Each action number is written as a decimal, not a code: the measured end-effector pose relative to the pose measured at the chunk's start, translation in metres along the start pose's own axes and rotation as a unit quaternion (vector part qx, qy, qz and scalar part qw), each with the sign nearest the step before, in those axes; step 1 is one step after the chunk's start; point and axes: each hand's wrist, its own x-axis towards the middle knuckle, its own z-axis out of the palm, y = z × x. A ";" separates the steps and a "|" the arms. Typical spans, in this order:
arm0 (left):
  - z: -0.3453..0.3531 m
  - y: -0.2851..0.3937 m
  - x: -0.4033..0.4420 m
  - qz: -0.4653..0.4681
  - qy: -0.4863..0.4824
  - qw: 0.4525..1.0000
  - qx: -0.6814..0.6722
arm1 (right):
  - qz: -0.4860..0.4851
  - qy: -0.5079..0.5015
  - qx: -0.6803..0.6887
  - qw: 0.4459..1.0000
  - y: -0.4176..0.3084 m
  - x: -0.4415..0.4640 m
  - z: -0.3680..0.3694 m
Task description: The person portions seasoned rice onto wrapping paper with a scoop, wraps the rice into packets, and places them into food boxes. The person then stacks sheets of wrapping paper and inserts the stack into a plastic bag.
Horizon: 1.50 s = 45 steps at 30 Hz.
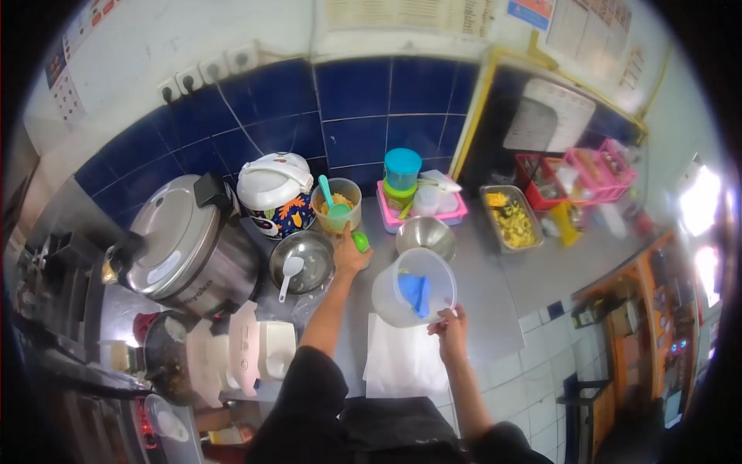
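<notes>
My right hand grips the rim of a clear plastic tub, which is tilted with its mouth toward me. Inside the tub lies a blue piece, perhaps a cloth or a scoop. My left hand reaches forward, fingers closed around a small bright green object whose kind I cannot make out. Just beyond it stands a clear container of yellowish food with a turquoise ladle in it. To the left of that hand is a metal bowl holding a white rice paddle.
A large steel rice cooker and a smaller patterned one stand at left. White paper sheets lie before me. Behind the tub are a steel bowl and a pink basket. A tray of yellow food sits right.
</notes>
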 end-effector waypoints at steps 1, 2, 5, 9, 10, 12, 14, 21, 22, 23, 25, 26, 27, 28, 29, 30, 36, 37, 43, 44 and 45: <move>-0.004 -0.001 0.000 0.029 -0.012 0.999 0.022 | -0.004 0.004 -0.006 1.000 0.001 0.003 0.011; -0.009 -0.004 -0.001 0.031 -0.015 0.999 0.016 | -0.016 0.009 -0.016 1.000 0.001 0.007 0.023; -0.034 -0.019 -0.011 -0.007 -0.099 0.995 -0.001 | -0.040 0.021 -0.027 0.999 0.002 0.024 0.051; -0.064 -0.046 0.030 0.190 0.052 0.954 -0.228 | -0.059 0.042 -0.033 0.997 0.012 0.069 0.079; -0.077 -0.045 0.043 0.105 -0.002 0.945 -0.309 | -0.070 0.034 -0.031 0.996 0.018 0.083 0.088; -0.081 -0.051 0.080 0.172 0.038 0.975 -0.135 | -0.081 0.037 -0.026 0.996 0.028 0.107 0.107; -0.081 -0.053 0.098 0.243 0.090 0.965 0.036 | -0.058 0.024 -0.034 0.997 0.034 0.130 0.132; -0.056 -0.090 0.139 0.265 0.011 0.928 0.263 | -0.033 0.042 -0.050 0.997 0.050 0.189 0.169; -0.058 -0.093 0.137 0.249 0.007 0.932 0.264 | -0.039 0.042 -0.066 0.996 0.048 0.196 0.169; -0.059 -0.094 0.138 0.251 0.002 0.935 0.250 | -0.048 0.045 -0.077 0.995 0.049 0.203 0.172; -0.065 -0.090 0.136 0.259 -0.009 0.937 0.235 | -0.040 0.050 -0.098 0.993 0.045 0.203 0.180; -0.068 -0.087 0.134 0.241 -0.020 0.942 0.231 | -0.038 0.056 -0.115 0.991 0.043 0.201 0.182; -0.069 -0.083 0.131 0.224 -0.031 0.947 0.227 | -0.036 0.063 -0.115 0.991 0.045 0.204 0.179; -0.071 -0.081 0.127 0.226 -0.037 0.947 0.226 | -0.035 0.047 -0.132 0.989 0.050 0.209 0.177; -0.075 -0.079 0.124 0.215 -0.047 0.948 0.229 | -0.035 0.031 -0.147 0.988 0.055 0.213 0.176; -0.076 -0.077 0.123 0.210 -0.057 0.948 0.232 | -0.037 0.040 -0.141 0.988 0.059 0.216 0.175; -0.087 -0.083 0.117 0.225 -0.034 0.942 0.246 | -0.021 0.013 -0.126 0.992 0.091 0.233 0.173; -0.089 -0.082 0.116 0.216 -0.032 0.943 0.252 | -0.022 0.016 -0.117 0.993 0.102 0.242 0.170; -0.096 -0.081 0.111 0.194 -0.026 0.950 0.241 | -0.045 0.021 -0.180 0.982 0.110 0.264 0.175; -0.091 -0.085 0.111 0.198 -0.019 0.947 0.253 | -0.066 0.020 -0.193 0.979 0.112 0.273 0.174; -0.091 -0.084 0.106 0.196 -0.022 0.946 0.256 | -0.088 0.022 -0.208 0.974 0.112 0.281 0.172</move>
